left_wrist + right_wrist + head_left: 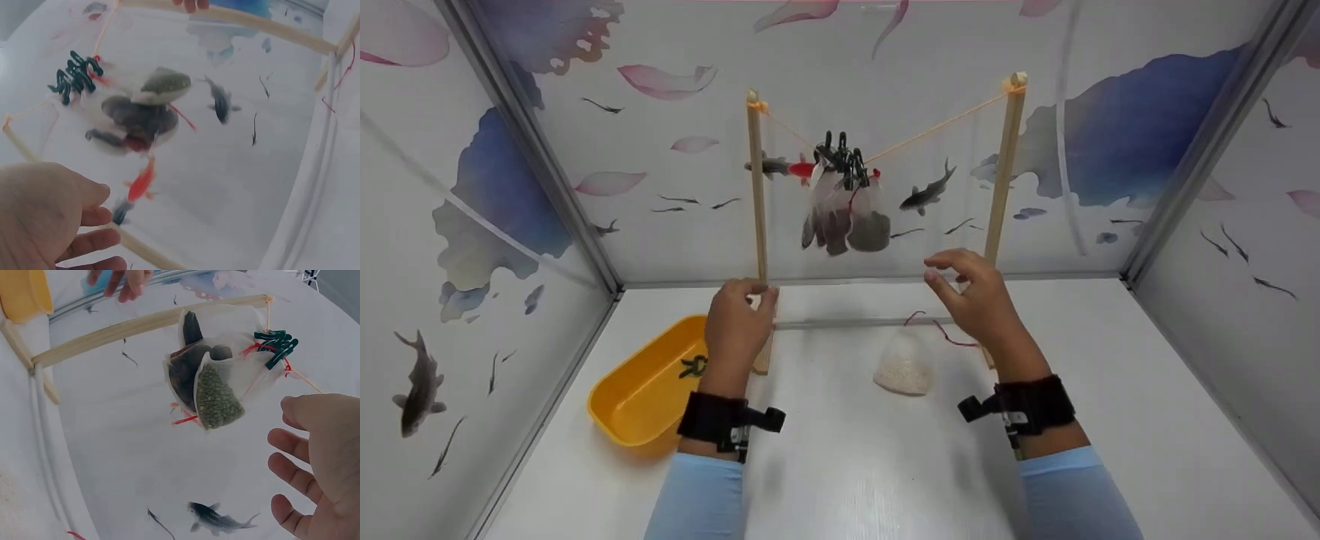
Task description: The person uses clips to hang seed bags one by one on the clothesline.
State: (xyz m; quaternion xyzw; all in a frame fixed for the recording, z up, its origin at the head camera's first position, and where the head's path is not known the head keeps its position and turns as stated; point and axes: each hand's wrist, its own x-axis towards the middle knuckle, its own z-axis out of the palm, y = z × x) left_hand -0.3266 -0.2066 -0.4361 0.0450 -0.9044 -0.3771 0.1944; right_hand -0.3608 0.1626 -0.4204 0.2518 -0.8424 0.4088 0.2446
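Several sheer drawstring pouches (847,214) hang bunched on an orange string (937,135), fastened by dark green clips (274,346). One pouch holds green grains (216,396); others hold dark pieces. My left hand (739,322) is raised by the left wooden post (757,187), its fingers loosely bent around nothing. On the other side my right hand (971,296) hovers before the right post (1003,176), thumb and fingers apart and holding nothing. Below it to the left, a pale pouch of light grains (904,367) lies on the table, its red cord (956,337) trailing rightward.
A yellow tray (619,405) sits at the left, partly behind my left forearm, with green clips (692,366) inside. A pale crossbar (840,324) joins the posts low down. Panels printed with fish and petals (675,142) enclose the white table (840,465).
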